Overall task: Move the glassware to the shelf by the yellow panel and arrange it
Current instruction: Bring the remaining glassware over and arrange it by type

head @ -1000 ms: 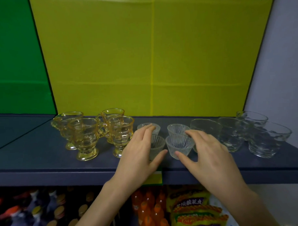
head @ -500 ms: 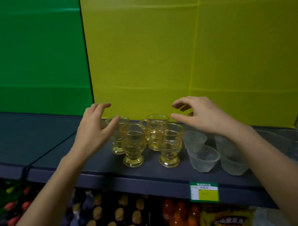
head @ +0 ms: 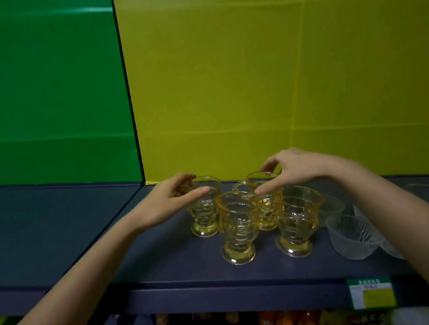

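Several amber footed glass cups stand clustered on the dark shelf (head: 65, 240) below the yellow panel (head: 279, 87). My left hand (head: 168, 202) wraps thumb and fingers around the back-left amber cup (head: 205, 211) near its rim. My right hand (head: 298, 169) reaches from the right, with fingertips on the rim of the back-right amber cup (head: 267, 209) and the thumb on its near side. The two front amber cups (head: 237, 229) (head: 298, 220) stand untouched. Both held cups rest on the shelf.
Small clear ribbed glass bowls (head: 354, 237) sit to the right of the cups, partly hidden by my right forearm. A green panel (head: 48, 95) backs the left part of the shelf. A price label (head: 371, 293) hangs on the front edge. Bottles fill the shelf below.
Both hands left the small clear bowls, moved left to the amber cups, then dropped and closed on the two back cups. My view shifted left.
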The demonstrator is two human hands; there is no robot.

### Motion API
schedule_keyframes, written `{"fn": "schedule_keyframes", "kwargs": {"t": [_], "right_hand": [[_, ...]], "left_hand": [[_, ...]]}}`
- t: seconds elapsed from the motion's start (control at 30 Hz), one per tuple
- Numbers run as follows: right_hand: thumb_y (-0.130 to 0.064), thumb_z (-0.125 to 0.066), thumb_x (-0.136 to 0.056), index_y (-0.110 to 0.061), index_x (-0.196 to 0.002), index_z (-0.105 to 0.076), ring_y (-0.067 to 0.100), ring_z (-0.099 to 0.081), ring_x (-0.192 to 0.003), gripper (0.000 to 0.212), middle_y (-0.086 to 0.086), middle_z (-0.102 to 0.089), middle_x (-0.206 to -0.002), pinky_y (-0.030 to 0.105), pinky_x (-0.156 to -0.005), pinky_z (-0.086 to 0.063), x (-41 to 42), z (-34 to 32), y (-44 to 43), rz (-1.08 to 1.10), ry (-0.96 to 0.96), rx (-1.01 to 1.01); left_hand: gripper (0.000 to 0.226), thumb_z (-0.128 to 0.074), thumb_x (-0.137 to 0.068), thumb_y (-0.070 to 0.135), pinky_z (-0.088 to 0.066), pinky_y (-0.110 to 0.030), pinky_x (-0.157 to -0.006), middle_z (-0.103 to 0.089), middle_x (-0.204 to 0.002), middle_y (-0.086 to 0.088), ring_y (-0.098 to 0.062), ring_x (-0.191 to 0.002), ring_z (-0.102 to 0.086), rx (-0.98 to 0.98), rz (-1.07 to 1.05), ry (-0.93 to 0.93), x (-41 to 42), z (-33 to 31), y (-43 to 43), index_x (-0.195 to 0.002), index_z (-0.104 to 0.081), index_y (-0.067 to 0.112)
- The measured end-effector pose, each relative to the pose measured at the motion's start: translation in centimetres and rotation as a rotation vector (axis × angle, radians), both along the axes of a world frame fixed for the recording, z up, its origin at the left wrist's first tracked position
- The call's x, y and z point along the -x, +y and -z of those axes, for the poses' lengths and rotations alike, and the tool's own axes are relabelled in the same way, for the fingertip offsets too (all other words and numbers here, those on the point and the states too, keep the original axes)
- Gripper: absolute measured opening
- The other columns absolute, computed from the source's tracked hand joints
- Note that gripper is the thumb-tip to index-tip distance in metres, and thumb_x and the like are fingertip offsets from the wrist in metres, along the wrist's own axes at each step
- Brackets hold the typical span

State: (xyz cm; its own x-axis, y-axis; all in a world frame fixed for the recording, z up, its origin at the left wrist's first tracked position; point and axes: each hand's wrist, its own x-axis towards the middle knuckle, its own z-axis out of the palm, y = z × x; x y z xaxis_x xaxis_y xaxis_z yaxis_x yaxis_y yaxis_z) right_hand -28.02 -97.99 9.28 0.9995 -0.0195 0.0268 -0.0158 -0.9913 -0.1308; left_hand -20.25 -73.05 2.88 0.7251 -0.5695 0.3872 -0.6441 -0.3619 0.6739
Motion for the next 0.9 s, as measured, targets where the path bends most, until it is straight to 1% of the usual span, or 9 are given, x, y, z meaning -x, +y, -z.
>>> {"fn": "schedule_keyframes", "kwargs": {"t": [0.23,0.33,0.4,0.5,0.57,0.63,0.7,0.8,0.9], "right_hand": [[-0.046,-0.068,-0.073,-0.016,-0.136,-0.042,0.013,-0.048,-0.119,0.074,-0.002,-0.046,-0.141,0.023,-0.097,-0.036,-0.7,-0.2,0.3,-0.018,0.045,-0.133],[-0.044,-0.067,-0.075,-0.016,-0.137,-0.039,0.012,-0.048,-0.118,0.074,-0.002,-0.044,-0.142,0.024,-0.098,-0.036,-0.6,-0.2,0.7,-0.034,0.043,-0.155],[-0.05,-0.064,-0.074,-0.018,-0.139,-0.035,0.011,-0.049,-0.118,0.078,-0.003,-0.041,-0.144,0.024,-0.098,-0.037,0.3,-0.5,0.7,-0.038,0.014,-0.156],[-0.068,-0.054,-0.062,-0.024,-0.135,-0.04,0.007,-0.054,-0.111,0.086,-0.008,-0.047,-0.138,0.029,-0.099,-0.042,2.9,-1.3,0.4,-0.048,-0.087,-0.134],[-0.078,-0.049,-0.052,-0.031,-0.128,-0.046,0.001,-0.057,-0.104,0.09,-0.014,-0.053,-0.129,0.031,-0.097,-0.046,4.9,-1.5,0.1,-0.07,-0.079,-0.115],[-0.082,-0.046,-0.049,-0.035,-0.125,-0.049,-0.001,-0.057,-0.101,0.09,-0.02,-0.055,-0.121,0.025,-0.092,-0.046,6.5,-1.2,0.1,-0.071,-0.05,-0.056],[-0.084,-0.045,-0.047,-0.032,-0.127,-0.048,0.001,-0.056,-0.101,0.095,-0.018,-0.054,-0.118,0.02,-0.087,-0.043,7.2,-0.6,0.2,-0.055,-0.066,0.044],[-0.083,-0.042,-0.047,-0.029,-0.128,-0.048,0.005,-0.051,-0.101,0.097,-0.011,-0.055,-0.126,0.021,-0.085,-0.039,7.4,0.2,0.3,-0.039,-0.117,0.091],[-0.081,-0.043,-0.048,-0.029,-0.127,-0.05,0.004,-0.05,-0.101,0.094,-0.01,-0.056,-0.127,0.021,-0.083,-0.037,7.6,0.3,0.4,-0.032,-0.123,0.056]], "left_hand": [[0.076,-0.056,-0.064,0.056,-0.046,-0.008,-0.069,-0.059,-0.104,0.006,-0.001,-0.083,-0.055,0.072,0.021,0.062,-2.7,0.1,-1.1,-0.127,-0.048,0.014],[0.074,-0.059,-0.068,0.054,-0.046,-0.02,-0.086,-0.058,-0.113,0.001,-0.008,-0.096,-0.056,0.055,-0.004,0.081,-2.7,0.1,-1.4,-0.128,-0.048,0.012],[0.067,-0.06,-0.074,0.051,-0.038,-0.028,-0.099,-0.053,-0.124,-0.004,-0.015,-0.114,-0.049,0.038,-0.122,-0.09,-2.1,-0.1,-1.4,-0.127,-0.049,0.011],[0.065,-0.057,-0.073,0.063,-0.035,-0.021,-0.094,-0.055,-0.115,0.003,-0.008,-0.111,-0.048,0.192,-0.084,-0.333,1.1,-1.0,-1.2,-0.119,-0.055,0.017],[0.07,-0.053,-0.068,0.07,-0.039,-0.013,-0.088,-0.056,-0.11,0.009,0.001,-0.101,-0.051,0.152,0.029,-0.372,3.6,-1.1,-1.1,-0.118,-0.055,0.022],[0.083,-0.05,-0.061,0.078,-0.036,-0.003,-0.085,-0.053,-0.115,0.015,0.006,-0.101,-0.048,0.03,0.074,-0.366,5.6,-0.5,-1.6,-0.125,-0.049,0.026],[0.091,-0.052,-0.057,0.08,-0.035,-0.008,-0.093,-0.049,-0.124,0.016,0.005,-0.109,-0.045,-0.025,0.085,-0.343,6.5,0.3,-2.3,-0.131,-0.042,0.027],[0.084,-0.065,-0.064,0.061,-0.034,-0.021,-0.102,-0.047,-0.131,0.011,-0.002,-0.118,-0.044,-0.037,0.114,-0.288,6.6,0.9,-3.3,-0.134,-0.039,0.023],[0.075,-0.077,-0.065,0.039,-0.04,-0.026,-0.098,-0.053,-0.125,0.005,-0.009,-0.11,-0.052,0.016,0.122,-0.201,6.2,0.8,-3.4,-0.13,-0.046,0.019]]}}
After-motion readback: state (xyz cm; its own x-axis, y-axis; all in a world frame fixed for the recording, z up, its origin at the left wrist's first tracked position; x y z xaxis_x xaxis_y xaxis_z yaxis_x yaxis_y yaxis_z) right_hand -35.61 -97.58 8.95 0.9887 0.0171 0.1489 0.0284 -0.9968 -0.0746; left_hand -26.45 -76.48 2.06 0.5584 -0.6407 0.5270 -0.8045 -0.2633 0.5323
